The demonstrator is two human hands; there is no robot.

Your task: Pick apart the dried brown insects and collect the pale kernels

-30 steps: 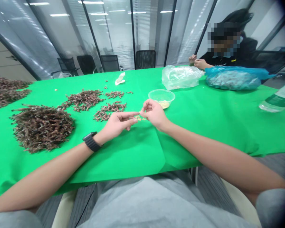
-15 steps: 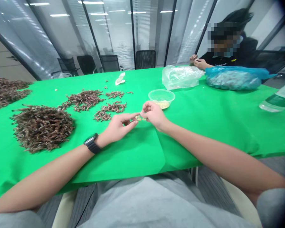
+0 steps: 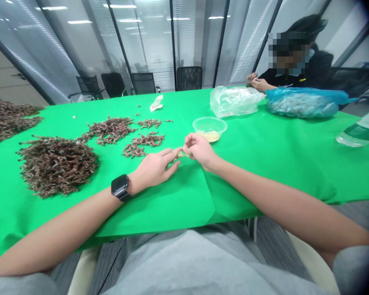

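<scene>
Below a plastic tub, left hand open, right hand curled, hold unclear.

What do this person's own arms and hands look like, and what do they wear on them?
The left arm and right arm come bare out of short grey sleeves. A black square smartwatch with a black band sits on the left arm. The left hand and right hand wear no gloves.

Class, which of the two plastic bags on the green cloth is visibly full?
The blue bag, bulging with dark contents; the clear one looks slack.
</scene>
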